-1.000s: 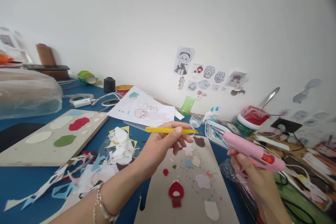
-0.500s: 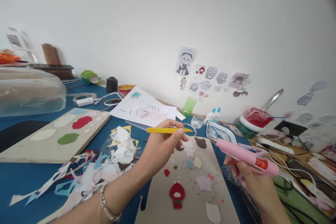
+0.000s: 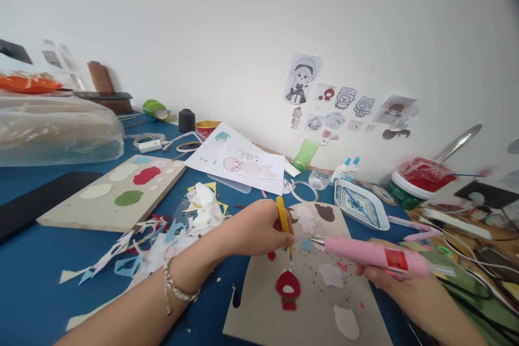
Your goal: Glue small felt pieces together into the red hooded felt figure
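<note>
My left hand (image 3: 263,230) is closed on a pair of yellow tweezers (image 3: 283,216), their tip pointing down just above a red felt hooded figure (image 3: 295,283) on a grey board (image 3: 259,303). Whether anything is between the tips is too small to tell. In my right hand (image 3: 389,281) is a pink glue gun (image 3: 357,251), its nozzle aimed left over the board. Beneath the nozzle lies a light blue felt piece (image 3: 307,244). Around it are a pale pink figure-shaped piece (image 3: 305,218), a brown piece (image 3: 325,212) and pale cut pieces (image 3: 346,322).
Felt scraps (image 3: 162,251) lie left of the board. A second board (image 3: 93,216) holds colored felt shapes. Behind stand a patterned tray (image 3: 383,221), glue bottles (image 3: 347,168), a printed sheet (image 3: 259,178) and a red-topped tub (image 3: 409,194). Cables run at the right.
My left hand has lowered the tweezers from level to upright, tip down near the red figure. My right hand has brought the glue gun left and down. The view has shifted left.
</note>
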Demonstrator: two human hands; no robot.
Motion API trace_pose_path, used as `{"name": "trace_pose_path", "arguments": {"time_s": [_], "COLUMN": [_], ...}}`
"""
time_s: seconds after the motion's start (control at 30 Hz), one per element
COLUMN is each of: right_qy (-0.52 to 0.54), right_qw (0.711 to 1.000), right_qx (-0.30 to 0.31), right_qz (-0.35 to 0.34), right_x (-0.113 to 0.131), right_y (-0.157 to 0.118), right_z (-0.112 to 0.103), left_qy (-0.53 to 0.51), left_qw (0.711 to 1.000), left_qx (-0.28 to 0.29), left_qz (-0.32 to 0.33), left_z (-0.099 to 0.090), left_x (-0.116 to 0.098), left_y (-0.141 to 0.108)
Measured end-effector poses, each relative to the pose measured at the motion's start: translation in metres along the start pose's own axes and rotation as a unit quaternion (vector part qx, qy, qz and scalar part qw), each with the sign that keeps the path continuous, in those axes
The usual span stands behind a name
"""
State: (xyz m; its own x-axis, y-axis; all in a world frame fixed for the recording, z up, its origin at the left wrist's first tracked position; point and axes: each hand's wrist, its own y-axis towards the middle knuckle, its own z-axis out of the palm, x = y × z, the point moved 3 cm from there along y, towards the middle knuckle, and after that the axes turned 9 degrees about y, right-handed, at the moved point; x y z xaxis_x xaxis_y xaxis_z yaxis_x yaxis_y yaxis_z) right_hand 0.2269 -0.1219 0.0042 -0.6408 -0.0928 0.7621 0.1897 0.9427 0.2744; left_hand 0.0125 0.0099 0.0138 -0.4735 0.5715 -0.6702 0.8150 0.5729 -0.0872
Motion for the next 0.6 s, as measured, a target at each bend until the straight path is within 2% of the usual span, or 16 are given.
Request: {"name": "trace_pose_path", "arguments": {"time_s": [0.1, 0.3, 0.47, 0.6], "right_qy": [-0.010, 0.010, -0.029, 0.016], "right_qw": [0.999, 0.998, 0.994, 0.994], "right_qx": [0.036, 0.037, 0.083, 0.052], "right_qz": [0.019, 0.046, 0.064, 0.096], "right_x": [-0.001, -0.001, -0.003, 0.001], "right_y": [0.000, -0.001, -0.001, -0.001], "right_z": [0.005, 0.006, 0.008, 0.012], "left_qy": [-0.003, -0.010, -0.015, -0.017], "left_qw": [1.000, 1.000, 1.000, 1.000], "left_qx": [0.009, 0.006, 0.008, -0.001], "left_qz": [-0.007, -0.010, -0.004, -0.020], "left_z": [0.003, 0.005, 0.004, 0.005], "left_x": [0.001, 0.005, 0.005, 0.004], "left_y": [0.000, 0.002, 0.003, 0.003]}}
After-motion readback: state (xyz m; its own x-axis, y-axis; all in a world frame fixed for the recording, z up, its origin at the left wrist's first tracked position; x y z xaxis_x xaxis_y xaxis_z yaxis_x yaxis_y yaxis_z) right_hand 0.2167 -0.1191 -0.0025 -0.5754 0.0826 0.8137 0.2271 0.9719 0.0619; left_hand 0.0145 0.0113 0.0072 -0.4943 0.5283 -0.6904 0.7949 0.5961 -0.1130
